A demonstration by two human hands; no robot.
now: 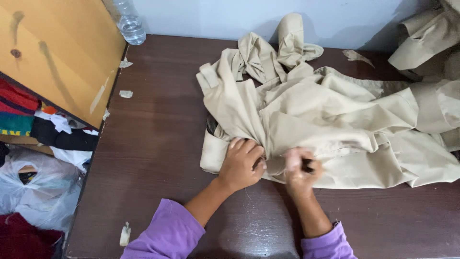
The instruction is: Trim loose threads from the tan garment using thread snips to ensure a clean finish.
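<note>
— What are the fingers doing?

— The left hand (pixel 242 163) has its fingers curled shut on a fold of the beige garment (pixel 330 124) at its near edge. The right hand (pixel 301 168) is blurred; its fingers pinch the same hem around a small dark object I can't identify.

— Where does the garment lie?

— Crumpled across the dark brown desk (pixel 158 144), spreading rightward. A clear plastic bottle (pixel 128 21) stands at the far edge, and cloth scraps (pixel 125 94) lie near the wooden board (pixel 57 52).
</note>
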